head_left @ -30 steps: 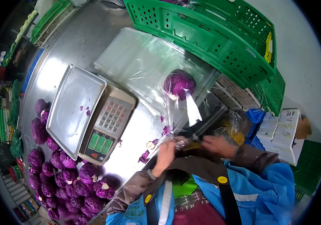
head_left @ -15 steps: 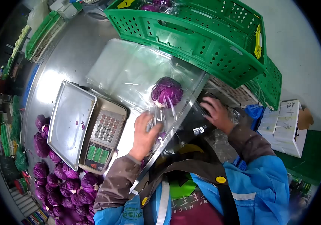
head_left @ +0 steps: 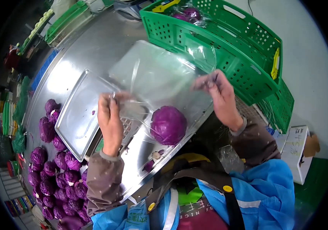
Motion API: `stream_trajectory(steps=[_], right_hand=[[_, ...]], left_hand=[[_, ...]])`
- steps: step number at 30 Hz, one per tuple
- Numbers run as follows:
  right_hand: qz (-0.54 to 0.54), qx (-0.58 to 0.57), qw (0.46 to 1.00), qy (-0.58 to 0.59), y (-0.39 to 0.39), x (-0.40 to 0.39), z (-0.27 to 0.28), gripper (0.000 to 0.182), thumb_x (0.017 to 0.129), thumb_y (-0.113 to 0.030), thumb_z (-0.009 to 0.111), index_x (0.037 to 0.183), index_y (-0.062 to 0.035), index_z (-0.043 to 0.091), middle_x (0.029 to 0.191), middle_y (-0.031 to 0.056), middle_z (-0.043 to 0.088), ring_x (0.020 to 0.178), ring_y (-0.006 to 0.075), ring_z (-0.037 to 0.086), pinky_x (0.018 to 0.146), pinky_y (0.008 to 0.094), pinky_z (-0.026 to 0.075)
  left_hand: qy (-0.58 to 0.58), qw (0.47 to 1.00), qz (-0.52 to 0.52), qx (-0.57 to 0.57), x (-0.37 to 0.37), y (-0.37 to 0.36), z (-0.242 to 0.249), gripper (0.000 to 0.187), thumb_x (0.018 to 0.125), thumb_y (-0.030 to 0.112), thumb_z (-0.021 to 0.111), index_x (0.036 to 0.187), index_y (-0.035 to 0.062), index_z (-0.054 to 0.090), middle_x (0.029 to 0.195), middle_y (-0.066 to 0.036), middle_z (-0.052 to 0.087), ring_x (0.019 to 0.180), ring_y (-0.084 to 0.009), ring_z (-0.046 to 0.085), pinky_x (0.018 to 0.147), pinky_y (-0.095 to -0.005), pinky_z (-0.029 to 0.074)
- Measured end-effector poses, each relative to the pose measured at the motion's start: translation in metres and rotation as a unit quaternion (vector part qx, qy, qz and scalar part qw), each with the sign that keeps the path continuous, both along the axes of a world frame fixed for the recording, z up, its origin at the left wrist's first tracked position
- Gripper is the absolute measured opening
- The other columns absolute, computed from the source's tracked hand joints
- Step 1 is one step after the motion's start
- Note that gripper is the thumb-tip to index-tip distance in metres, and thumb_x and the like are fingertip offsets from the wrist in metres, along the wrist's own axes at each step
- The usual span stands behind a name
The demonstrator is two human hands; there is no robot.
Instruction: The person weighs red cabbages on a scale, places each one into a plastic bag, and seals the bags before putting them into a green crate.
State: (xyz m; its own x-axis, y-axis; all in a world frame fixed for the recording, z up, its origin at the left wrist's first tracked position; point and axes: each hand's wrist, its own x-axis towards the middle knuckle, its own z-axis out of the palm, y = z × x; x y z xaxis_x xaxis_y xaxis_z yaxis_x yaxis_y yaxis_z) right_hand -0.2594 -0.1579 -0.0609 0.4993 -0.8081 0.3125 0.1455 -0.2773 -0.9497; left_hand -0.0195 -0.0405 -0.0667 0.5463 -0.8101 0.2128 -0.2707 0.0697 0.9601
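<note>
A clear plastic bag (head_left: pixel 162 90) stretches between my two raised hands. My left hand (head_left: pixel 111 120) pinches one side of it, beside the scale and with its thumb up. On the other side, the fingers of my right hand (head_left: pixel 220 97) are closed on the plastic, near the green crate. A round red cabbage (head_left: pixel 168 125) rests on the metal table just below the bag, nearer my body, with neither hand on it. Beneath the bag lies a flat stack of clear bags (head_left: pixel 143 53).
The weighing scale's metal tray (head_left: pixel 77 119) is on the left, its keypad partly behind my left hand. Many red cabbages (head_left: pixel 58 180) are heaped beyond it. A green crate (head_left: pixel 210 46) with wrapped cabbages (head_left: pixel 189 14) stands at the back right. Leaf scraps (head_left: pixel 148 165) lie by the table edge.
Both hands have risen and spread, and now stretch the plastic bag between them. The cabbage, which was under clear film, now shows bare and turned, nearer my body. The view has shifted.
</note>
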Motion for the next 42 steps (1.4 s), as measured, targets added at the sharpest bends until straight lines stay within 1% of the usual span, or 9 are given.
stream_trajectory(steps=[10,22,24,25,27,30,34,38,42], right_hand=[[0.108,0.373,0.909,0.150,0.077,0.009,-0.068,0.013,0.092,-0.011,0.041,0.094,-0.0003,0.034,0.082,0.0126,0.051,0.060,0.0192,0.061,0.049,0.0276,0.052],[0.066,0.248,0.915,0.311,0.078,0.045,-0.123,0.032,0.079,-0.011,0.059,0.104,-0.0033,0.042,0.071,0.0081,0.057,0.053,0.0096,0.051,0.047,0.0255,0.041],[0.085,0.294,0.897,0.319,0.084,0.041,-0.124,0.032,0.078,-0.009,0.059,0.104,-0.0045,0.042,0.069,0.0070,0.056,0.054,0.0086,0.051,0.051,0.0261,0.041],[0.076,0.238,0.902,0.351,0.088,0.040,-0.121,0.030,0.078,-0.010,0.058,0.104,-0.0046,0.043,0.070,0.0068,0.056,0.056,0.0123,0.052,0.054,0.0280,0.042],[0.062,0.180,0.904,0.382,0.094,0.039,-0.120,0.028,0.079,-0.011,0.057,0.103,-0.0047,0.044,0.071,0.0066,0.056,0.059,0.0160,0.054,0.056,0.0300,0.043],[0.025,0.037,0.899,0.435,0.100,0.041,-0.122,0.034,0.078,-0.014,0.059,0.107,-0.0051,0.044,0.090,0.0095,0.057,0.075,0.0262,0.058,0.065,0.0352,0.045],[0.178,-0.299,0.830,0.436,0.094,0.031,-0.133,0.057,0.079,-0.025,0.056,0.129,-0.0086,0.036,0.128,0.0163,0.038,0.112,0.0339,0.045,0.090,0.0374,0.041],[0.267,-0.254,0.835,0.408,0.078,0.046,-0.131,0.097,0.059,-0.049,0.071,0.134,-0.0062,0.028,0.136,0.0202,0.028,0.126,0.0351,0.026,0.099,0.0484,0.027],[0.415,-0.239,0.786,0.391,0.025,0.076,-0.113,0.095,0.053,-0.044,0.076,0.128,-0.0051,0.034,0.131,0.0209,0.033,0.119,0.0359,0.035,0.096,0.0449,0.031]], left_hand=[[0.393,0.902,0.064,0.164,-0.016,0.152,-0.109,0.019,0.093,0.025,0.042,0.090,0.0064,0.044,0.077,-0.004,0.050,0.056,-0.0111,0.053,0.051,-0.0262,0.052],[0.572,0.773,-0.043,0.271,-0.020,0.185,-0.144,0.021,0.092,0.022,0.041,0.098,0.0011,0.042,0.078,-0.015,0.059,0.065,-0.0269,0.063,0.057,-0.0337,0.056],[0.542,0.782,-0.077,0.297,-0.015,0.187,-0.138,0.021,0.086,0.017,0.050,0.096,-0.0001,0.044,0.082,-0.017,0.058,0.066,-0.0310,0.062,0.059,-0.0358,0.054],[0.228,0.915,-0.016,0.332,-0.014,0.184,-0.119,0.023,0.082,0.014,0.054,0.097,-0.0012,0.046,0.088,-0.019,0.056,0.073,-0.0333,0.060,0.062,-0.0378,0.052],[-0.231,0.946,0.091,0.208,-0.010,0.169,-0.093,0.036,0.071,0.008,0.063,0.102,-0.0040,0.048,0.105,-0.023,0.047,0.093,-0.0365,0.051,0.071,-0.0409,0.045],[-0.295,0.948,-0.099,0.069,-0.013,0.136,-0.071,0.050,0.072,0.016,0.065,0.118,0.0074,0.048,0.115,-0.018,0.043,0.104,-0.0342,0.045,0.085,-0.0414,0.039],[-0.031,0.971,-0.210,0.112,-0.013,0.100,-0.127,0.045,0.079,0.021,0.059,0.120,0.0080,0.046,0.122,-0.018,0.041,0.115,-0.0345,0.039,0.098,-0.0362,0.031],[0.122,0.961,-0.190,0.156,0.001,0.092,-0.143,0.045,0.085,0.023,0.053,0.124,0.0035,0.041,0.126,-0.014,0.042,0.118,-0.0257,0.039,0.098,-0.0334,0.031],[0.565,0.766,-0.070,0.298,-0.015,0.079,-0.102,0.050,0.091,0.041,0.042,0.128,0.0071,0.039,0.124,-0.009,0.047,0.108,-0.0230,0.050,0.091,-0.0349,0.041]])
